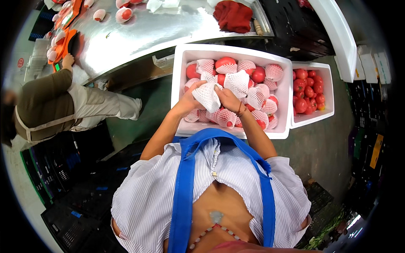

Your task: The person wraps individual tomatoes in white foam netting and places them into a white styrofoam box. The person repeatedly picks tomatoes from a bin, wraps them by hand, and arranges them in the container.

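Note:
Above a white foam box [179,84] full of tomatoes [226,64] in white foam nets, my two hands hold a bunched white foam net sleeve [206,97]. My left hand [188,102] grips its left side, fingers partly hidden behind it. My right hand [229,101] pinches its upper right edge, thumb up. Whether a tomato is inside the sleeve, I cannot tell. Just beyond my right hand, a second clump of white foam netting [237,83] lies on the wrapped tomatoes.
Bare tomatoes [308,90] fill a second white foam box [312,121] on the right. Past the boxes stands a metal table [156,33] with a red cloth [233,17] and netted tomatoes [124,15]. A co-worker [50,101] stands at left. Black crates [71,219] stack at lower left.

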Motion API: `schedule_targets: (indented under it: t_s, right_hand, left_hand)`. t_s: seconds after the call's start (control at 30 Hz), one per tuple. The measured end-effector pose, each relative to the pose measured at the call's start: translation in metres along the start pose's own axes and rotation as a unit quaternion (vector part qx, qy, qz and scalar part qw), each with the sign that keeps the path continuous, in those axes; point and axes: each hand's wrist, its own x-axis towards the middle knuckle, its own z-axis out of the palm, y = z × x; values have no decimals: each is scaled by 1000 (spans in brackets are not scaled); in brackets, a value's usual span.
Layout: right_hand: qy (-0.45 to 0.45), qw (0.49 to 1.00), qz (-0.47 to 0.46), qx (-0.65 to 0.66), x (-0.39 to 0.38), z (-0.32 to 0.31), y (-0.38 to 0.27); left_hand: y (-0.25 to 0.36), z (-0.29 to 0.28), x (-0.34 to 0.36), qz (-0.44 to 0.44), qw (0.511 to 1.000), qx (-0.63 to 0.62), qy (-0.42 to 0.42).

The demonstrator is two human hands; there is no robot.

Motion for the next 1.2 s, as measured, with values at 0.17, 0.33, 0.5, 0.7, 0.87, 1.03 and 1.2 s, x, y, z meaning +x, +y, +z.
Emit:
schedule_targets:
  t_s: [0.17, 0.33, 0.5, 0.7, 0.87, 1.03, 1.2]
  right_hand:
    - [65, 990, -105, -67, -5, -1, -1]
    - [57, 991, -80, -87, -13, -15, 9]
    - [126, 981, -122, 83, -10, -15, 37]
    - [94, 828, -67, 548, -51, -18, 12]
    - [148, 864, -131, 463, -86, -38, 44]
    - [208, 816, -224, 491, -90, -55, 44]
    - [489, 822, -53, -287, -113, -58, 64]
  left_hand:
    - [-6, 5, 5, -30, 998, 11, -47]
    - [-14, 6, 1, -54, 984, -150, -78]
    - [-43, -12, 5, -136, 945, -265, -134]
    - [-50, 10, 12, -126, 916, -344, -166]
    - [-54, 49, 18, -142, 924, -346, -76]
    - [-56, 47, 15, -181, 943, -280, 4]
    - [-51, 83, 43, -221, 947, -232, -21]
